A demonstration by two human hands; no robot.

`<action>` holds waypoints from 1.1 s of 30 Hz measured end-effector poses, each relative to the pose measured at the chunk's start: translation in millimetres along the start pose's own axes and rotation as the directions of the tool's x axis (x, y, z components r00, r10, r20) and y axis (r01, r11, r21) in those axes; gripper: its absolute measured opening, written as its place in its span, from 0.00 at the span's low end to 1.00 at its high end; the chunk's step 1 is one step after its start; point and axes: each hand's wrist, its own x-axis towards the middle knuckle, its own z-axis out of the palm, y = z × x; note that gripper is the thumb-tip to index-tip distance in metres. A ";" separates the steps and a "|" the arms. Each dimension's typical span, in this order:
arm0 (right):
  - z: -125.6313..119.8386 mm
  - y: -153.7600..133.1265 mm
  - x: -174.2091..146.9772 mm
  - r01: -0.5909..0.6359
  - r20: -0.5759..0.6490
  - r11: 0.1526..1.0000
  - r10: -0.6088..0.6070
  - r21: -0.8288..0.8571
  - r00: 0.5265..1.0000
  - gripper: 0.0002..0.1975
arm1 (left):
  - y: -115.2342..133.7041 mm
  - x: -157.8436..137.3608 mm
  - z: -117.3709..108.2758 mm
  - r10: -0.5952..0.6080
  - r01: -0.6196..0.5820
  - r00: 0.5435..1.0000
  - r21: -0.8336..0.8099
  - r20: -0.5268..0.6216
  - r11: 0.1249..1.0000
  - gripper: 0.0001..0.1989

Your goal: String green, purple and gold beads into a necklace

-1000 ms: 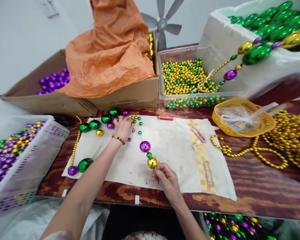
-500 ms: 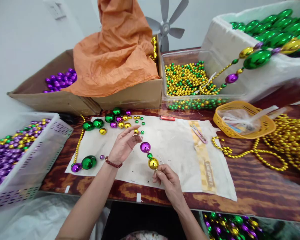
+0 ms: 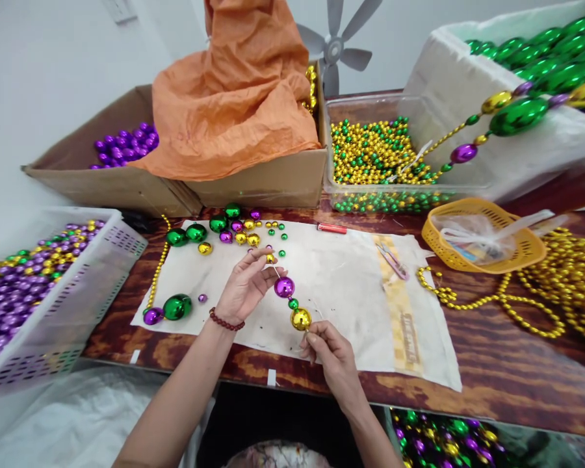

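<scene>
My left hand [image 3: 247,281], with a dark red beaded bracelet at the wrist, pinches a small gold bead [image 3: 270,258] on a white string. Further along that string hang a shiny purple ball bead [image 3: 284,286], a small green bead [image 3: 293,303] and a large gold ball bead [image 3: 301,319]. Just below the gold ball, the fingertips of my right hand [image 3: 332,351] are closed on the string's lower end. Loose green, purple and gold beads lie on the white cloth [image 3: 341,279] beyond my left hand.
Scissors [image 3: 394,261] and a red lighter-like stick [image 3: 331,229] lie on the cloth. An orange basket [image 3: 436,244] and gold bead strands [image 3: 572,266] are at right. Behind stand a cardboard box [image 3: 263,179] and a clear bin [image 3: 341,188]; a white crate [image 3: 78,312] is at left.
The view has shifted slightly, so the surroundings sit further right. The string between my left fingers and the purple ball looks straighter. Both hands keep their hold.
</scene>
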 end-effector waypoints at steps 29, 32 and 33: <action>-33.1 -58.9 59.0 0.073 -0.294 0.997 -0.080 -0.032 0.952 0.16 | -53.8 13.5 39.9 -0.313 0.191 0.934 0.502 0.170 0.843 0.21; -35.9 -64.7 68.4 0.065 -0.263 0.996 -0.045 0.067 0.964 0.15 | -57.6 12.6 48.4 -0.338 0.142 0.917 0.618 0.212 0.773 0.19; -35.9 -63.4 68.4 0.071 -0.277 0.994 -0.046 0.080 0.960 0.14 | -59.4 13.0 50.6 -0.344 0.118 0.909 0.645 0.237 0.755 0.19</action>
